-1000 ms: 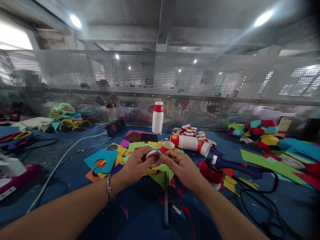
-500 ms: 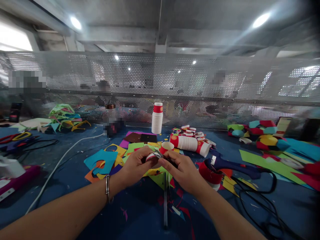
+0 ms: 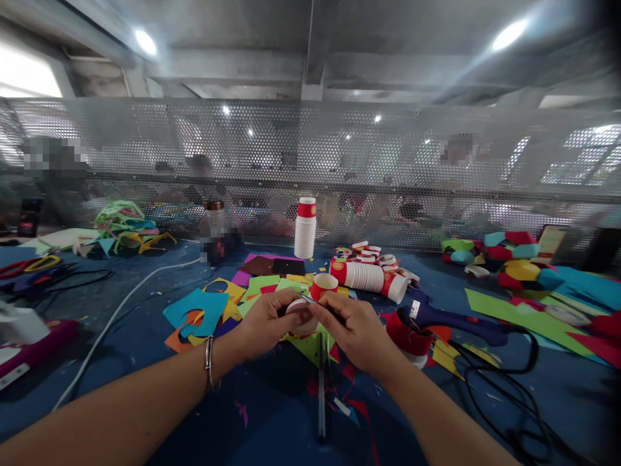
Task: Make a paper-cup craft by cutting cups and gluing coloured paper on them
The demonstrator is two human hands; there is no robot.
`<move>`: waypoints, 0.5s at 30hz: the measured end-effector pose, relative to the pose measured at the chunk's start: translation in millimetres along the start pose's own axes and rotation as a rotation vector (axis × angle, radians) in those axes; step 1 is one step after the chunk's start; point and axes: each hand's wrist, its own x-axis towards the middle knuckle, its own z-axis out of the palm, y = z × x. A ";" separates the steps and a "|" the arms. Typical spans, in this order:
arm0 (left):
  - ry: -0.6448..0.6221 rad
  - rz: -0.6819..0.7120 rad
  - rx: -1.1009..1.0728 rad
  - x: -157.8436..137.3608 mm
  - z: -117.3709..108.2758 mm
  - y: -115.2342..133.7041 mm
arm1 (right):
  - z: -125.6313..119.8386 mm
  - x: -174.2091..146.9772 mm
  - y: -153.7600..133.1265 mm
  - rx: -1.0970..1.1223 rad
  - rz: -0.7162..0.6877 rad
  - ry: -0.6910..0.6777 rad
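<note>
Above the middle of the blue-covered bench (image 3: 272,421), my left hand (image 3: 269,318) had its fingers closed on a short, round, red-and-white paper cup piece (image 3: 301,318). My right hand (image 3: 353,323) gripped a slim grey metal blade (image 3: 307,299) at the piece's rim; its handle was hidden from me. Just beyond the hands stood an open red paper cup (image 3: 324,285); to its right, a row of nested white-and-red paper cups (image 3: 367,277) lay sideways. Near the far edge, before a grey perforated metal partition (image 3: 339,155), I saw a tall upright stack of white paper cups (image 3: 305,237). Cut sheets of coloured paper (image 3: 204,307) lay beneath and left of the hands. Toward the right edge, a navy-blue plastic glue gun (image 3: 460,321) leaned at the mouth of a wide red-and-white paper cup (image 3: 407,336).
</note>
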 end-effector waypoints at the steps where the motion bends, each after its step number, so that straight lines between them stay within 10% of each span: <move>1: -0.002 -0.014 -0.008 -0.1 0.7 -0.6 | 0.6 -0.1 0.6 0.002 0.005 0.002; 15: 0.231 -0.152 -0.160 0.6 3.2 -1.9 | 5.8 5.5 12.5 0.219 0.173 0.058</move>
